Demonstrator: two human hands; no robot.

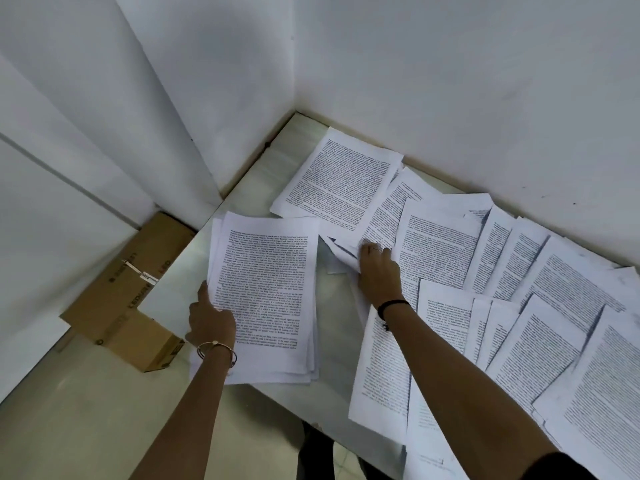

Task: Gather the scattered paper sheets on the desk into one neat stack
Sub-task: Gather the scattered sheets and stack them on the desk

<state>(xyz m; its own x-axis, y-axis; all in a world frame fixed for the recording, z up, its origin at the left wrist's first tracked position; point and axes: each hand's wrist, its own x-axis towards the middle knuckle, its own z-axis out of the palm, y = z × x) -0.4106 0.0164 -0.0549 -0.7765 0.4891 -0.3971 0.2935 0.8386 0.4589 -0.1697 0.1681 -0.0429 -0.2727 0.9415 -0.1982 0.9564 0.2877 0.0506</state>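
Your left hand (211,320) grips the gathered stack (266,289) by its left edge, over the bench (254,183). Your right hand (379,271) pinches a sheet (343,258) beside the scattered sheets (540,282) overlapping across the bench's right side.

A loosely squared stack (266,292) of white, text-printed pages overhangs the bench's (273,168) left edge, while scattered sheets (519,271) lie flat and overlapping from its far corner along the right side.
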